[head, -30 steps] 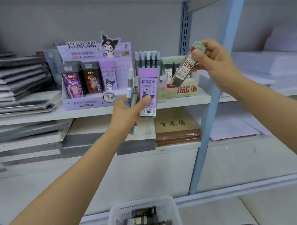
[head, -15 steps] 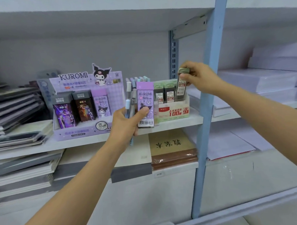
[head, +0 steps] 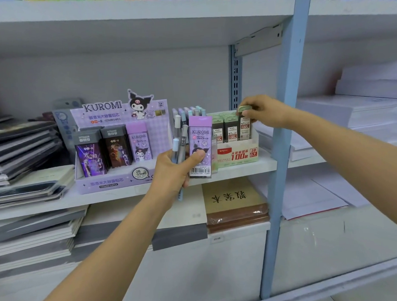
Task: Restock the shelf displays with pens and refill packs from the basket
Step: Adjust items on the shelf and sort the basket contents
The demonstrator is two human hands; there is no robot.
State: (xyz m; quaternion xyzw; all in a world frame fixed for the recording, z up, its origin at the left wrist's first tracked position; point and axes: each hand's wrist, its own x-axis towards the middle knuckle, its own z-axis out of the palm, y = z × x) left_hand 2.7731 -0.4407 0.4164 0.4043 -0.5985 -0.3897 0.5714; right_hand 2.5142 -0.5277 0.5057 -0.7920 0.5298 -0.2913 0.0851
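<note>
the right hand (head: 264, 113) is pinching the cap of a refill (head: 245, 128) standing upright at the right end of the green box (head: 237, 157), near the right edge of the shelf (head: 99, 196). the left hand (head: 173, 173) is gripping a purple pack (head: 200, 145) and pens (head: 181, 143) before its front edge.

Mid-frame, my left hand (head: 173, 174) held pens (head: 181, 146) and a refill pack (head: 199, 148) before the shelf (head: 239, 170) edge. On the shelf, the Kuromi display (head: 117, 179) stood to the left and a smaller display box (head: 238, 155) to the right. At that box's right end my right hand (head: 263, 112) held a second pack (head: 244, 126). Notebooks (head: 22, 146) lay stacked at far left, and paper stacks (head: 362, 111) lay right of the upright post (head: 282, 124).
</note>
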